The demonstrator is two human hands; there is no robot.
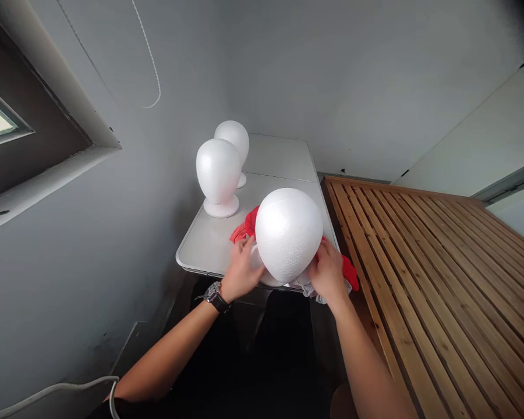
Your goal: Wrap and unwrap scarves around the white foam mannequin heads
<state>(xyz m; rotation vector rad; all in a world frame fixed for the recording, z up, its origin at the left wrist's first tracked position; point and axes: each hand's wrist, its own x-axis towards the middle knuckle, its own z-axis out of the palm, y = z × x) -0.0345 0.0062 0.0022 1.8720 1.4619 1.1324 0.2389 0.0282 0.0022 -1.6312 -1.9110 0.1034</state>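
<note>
A white foam mannequin head (pixel 289 231) stands at the near edge of a small white table (pixel 205 244). Red cloth (pixel 245 226) lies under and around its base, and a bit of pale fabric (pixel 314 294) hangs off the table edge. My left hand (pixel 241 272), with a dark watch on its wrist, rests against the head's lower left side, fingers curled onto the cloth. On the lower right side my right hand (pixel 328 272) has its fingers closed on the cloth. Exactly what each hand grips is partly hidden.
Two more white foam heads (pixel 218 171) (pixel 233 138) stand upright at the table's back left. A slatted wooden platform (pixel 432 273) adjoins the table on the right. Grey walls close in behind and to the left, and a white cable (pixel 52 391) runs along the bottom left.
</note>
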